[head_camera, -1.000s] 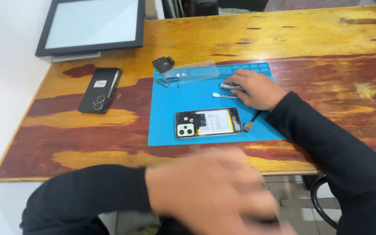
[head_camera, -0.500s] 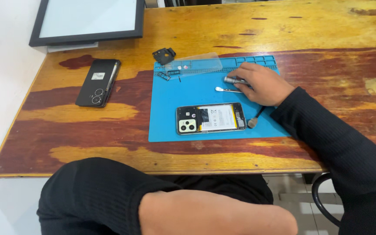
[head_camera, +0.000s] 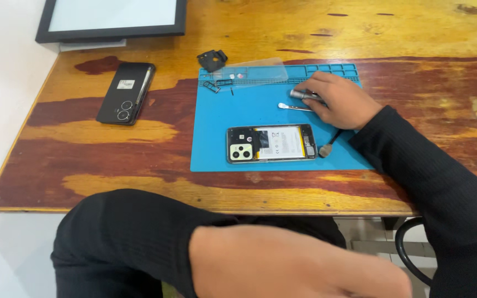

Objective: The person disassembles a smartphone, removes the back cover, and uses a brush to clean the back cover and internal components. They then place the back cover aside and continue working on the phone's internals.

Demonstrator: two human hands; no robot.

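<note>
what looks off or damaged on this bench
Nothing is spilled. The opened phone on the blue mat lies with its back cover off, insides bare. The wooden table has patchy, worn varnish. The right hand grips a metal tool.

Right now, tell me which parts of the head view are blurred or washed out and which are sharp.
Head view: the left hand, close to the lens at the bottom edge, is smeared and soft; the opened phone on the blue mat and the right hand on a grey tool are sharp; light is even with faint shadows; the white panel in its black frame is nearly washed out.
</note>
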